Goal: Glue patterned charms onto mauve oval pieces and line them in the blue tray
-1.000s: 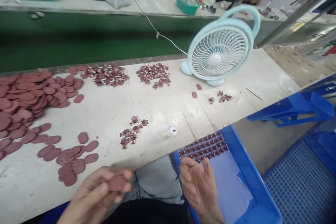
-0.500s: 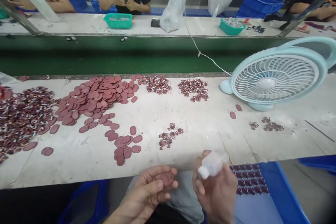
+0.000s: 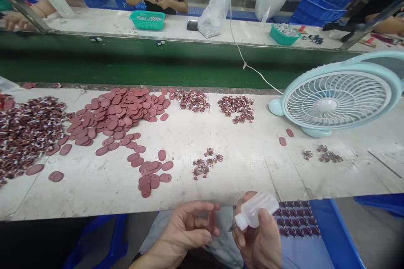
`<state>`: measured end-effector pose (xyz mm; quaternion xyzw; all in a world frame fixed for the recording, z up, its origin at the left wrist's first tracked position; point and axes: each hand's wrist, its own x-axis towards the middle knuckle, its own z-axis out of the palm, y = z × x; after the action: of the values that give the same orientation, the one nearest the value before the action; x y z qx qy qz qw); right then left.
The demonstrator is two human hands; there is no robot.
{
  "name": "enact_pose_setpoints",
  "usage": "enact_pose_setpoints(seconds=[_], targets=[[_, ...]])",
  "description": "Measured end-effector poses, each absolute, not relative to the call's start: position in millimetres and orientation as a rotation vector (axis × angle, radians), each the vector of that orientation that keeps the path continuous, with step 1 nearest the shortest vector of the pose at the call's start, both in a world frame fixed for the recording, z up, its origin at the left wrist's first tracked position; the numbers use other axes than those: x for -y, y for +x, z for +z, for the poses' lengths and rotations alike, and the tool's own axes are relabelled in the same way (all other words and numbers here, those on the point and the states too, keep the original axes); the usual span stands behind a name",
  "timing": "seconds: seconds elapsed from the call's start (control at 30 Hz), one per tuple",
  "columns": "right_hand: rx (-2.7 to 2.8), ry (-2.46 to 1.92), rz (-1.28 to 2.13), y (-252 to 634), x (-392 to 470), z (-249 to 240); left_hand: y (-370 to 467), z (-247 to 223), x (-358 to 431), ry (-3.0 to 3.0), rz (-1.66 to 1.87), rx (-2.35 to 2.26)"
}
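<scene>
Heap of discs (image 3: 121, 111) on the table (image 3: 252, 176), fan (image 3: 336, 101) at right, conveyor belt (image 3: 126, 67) behind.

Bare forearms, no sleeves; grey trousers (image 3: 221, 235).

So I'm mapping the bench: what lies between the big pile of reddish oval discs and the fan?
In the head view, two small heaps of dark patterned pieces lie between the disc pile and the fan.
</scene>
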<state>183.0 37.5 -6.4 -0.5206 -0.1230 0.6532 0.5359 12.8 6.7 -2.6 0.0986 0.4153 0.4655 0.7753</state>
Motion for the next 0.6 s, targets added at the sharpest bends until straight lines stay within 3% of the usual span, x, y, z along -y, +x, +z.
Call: enact_pose_setpoints(seconds=[0.3, 0.5, 0.6], targets=[[0.394, -1.25, 1.463, 170, -35, 10, 16, 7, -9, 0.039, 1.051, -0.991], [0.762, -1.26, 1.121, 153, -27, 19, 30, 3, -6, 0.115, 1.098, -0.94], [0.91, -1.24, 1.147, 159, -23, 11, 31, 2, -7, 0.123, 1.13, -0.912]])
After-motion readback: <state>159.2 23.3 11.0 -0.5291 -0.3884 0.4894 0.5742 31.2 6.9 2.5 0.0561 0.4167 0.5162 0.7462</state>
